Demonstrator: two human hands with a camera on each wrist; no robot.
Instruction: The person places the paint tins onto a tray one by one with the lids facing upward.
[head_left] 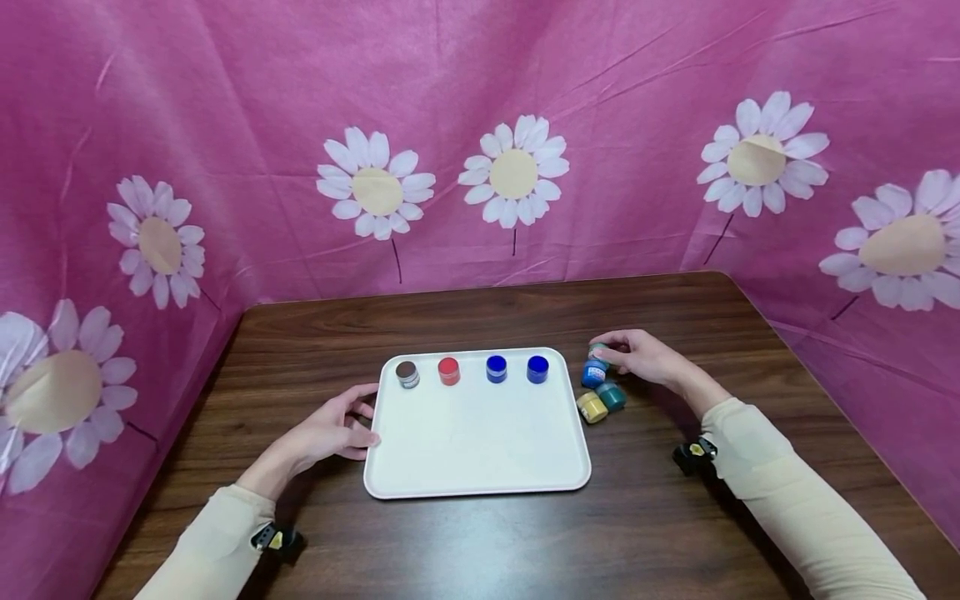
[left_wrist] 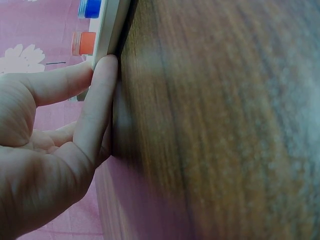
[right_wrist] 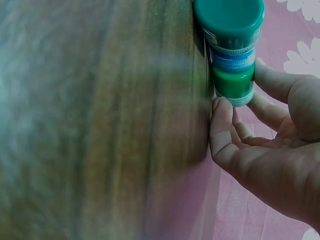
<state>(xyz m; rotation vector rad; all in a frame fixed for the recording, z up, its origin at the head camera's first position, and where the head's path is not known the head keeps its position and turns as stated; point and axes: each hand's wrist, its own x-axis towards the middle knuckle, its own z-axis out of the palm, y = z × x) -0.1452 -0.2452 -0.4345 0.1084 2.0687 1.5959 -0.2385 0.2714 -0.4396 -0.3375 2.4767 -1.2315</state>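
Note:
A white tray (head_left: 480, 450) lies on the table, and my left hand (head_left: 326, 429) grips its left edge between thumb and fingers. Along the tray's far side stand small paint jars in a row: brown (head_left: 407, 374), red (head_left: 448, 371) and two blue ones (head_left: 517, 369). Right of the tray, my right hand (head_left: 648, 357) holds a green paint jar (right_wrist: 234, 84) by its sides, at the far end of a small cluster. Beside it lie a lighter blue jar (head_left: 594, 373), a teal-green jar (head_left: 611, 397) and a yellow jar (head_left: 592, 407), apparently on their sides.
The brown wood-grain table (head_left: 480, 550) extends around the tray. A pink curtain (head_left: 600, 83) printed with white flowers hangs along its back and sides. Each sleeve carries a black wrist device, one left (head_left: 276, 540), one right (head_left: 696, 454).

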